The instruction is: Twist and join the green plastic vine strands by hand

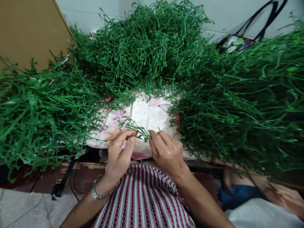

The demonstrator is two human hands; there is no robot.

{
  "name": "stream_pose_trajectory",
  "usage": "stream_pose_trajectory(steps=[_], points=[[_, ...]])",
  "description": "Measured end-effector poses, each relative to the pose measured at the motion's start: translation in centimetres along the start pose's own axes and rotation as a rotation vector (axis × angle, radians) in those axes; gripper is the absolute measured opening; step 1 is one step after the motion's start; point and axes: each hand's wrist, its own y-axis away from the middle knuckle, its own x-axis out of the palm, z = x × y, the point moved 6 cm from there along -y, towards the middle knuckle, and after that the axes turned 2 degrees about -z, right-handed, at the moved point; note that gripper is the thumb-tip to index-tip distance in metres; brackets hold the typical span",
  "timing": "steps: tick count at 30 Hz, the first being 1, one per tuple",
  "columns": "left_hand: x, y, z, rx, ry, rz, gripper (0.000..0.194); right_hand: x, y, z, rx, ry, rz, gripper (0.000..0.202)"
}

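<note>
Between my two hands stretches a small bunch of thin green stems with small knobbed tips, perhaps plastic. My left hand is closed around part of the bunch, thumb against the fingers; something small and white shows between its fingers. Pinching the right end of the bunch is my right hand, its fingers curled. Both hands are just above the near edge of a pale cloth with pink and red patches. How many stems each hand grips is hidden by the fingers.
Big heaps of similar green stems surround the cloth: a left heap, a back heap and a right heap. A dark-handled bag sits at the back right. Another person's hand shows at lower right. A tan panel stands back left.
</note>
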Motion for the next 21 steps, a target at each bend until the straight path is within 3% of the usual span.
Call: stream_pose_trajectory(steps=[3,7,14,18,21], points=[[0.3,-1.1,2.7,-0.215,0.349,-0.123,0.008,1.0,0.7,0.8,-0.026,-0.003,0.023,0.023],[0.5,-1.7,3.6,-0.315,0.589,-0.171,0.007,1.9,1.4,1.8,-0.049,-0.042,0.115,0.024],[0.1,-1.5,3.6,-0.329,0.512,-0.200,0.015,2.5,1.7,2.0,-0.038,-0.177,0.249,0.028],[-1.1,-1.5,4.0,-0.273,0.402,-0.248,0.013,1.3,1.5,0.6,0.027,-0.414,0.138,0.030],[-1.4,-1.5,4.3,-0.266,0.334,-0.198,0.012,0.6,1.0,-0.1,0.048,-0.502,0.061,0.025]])
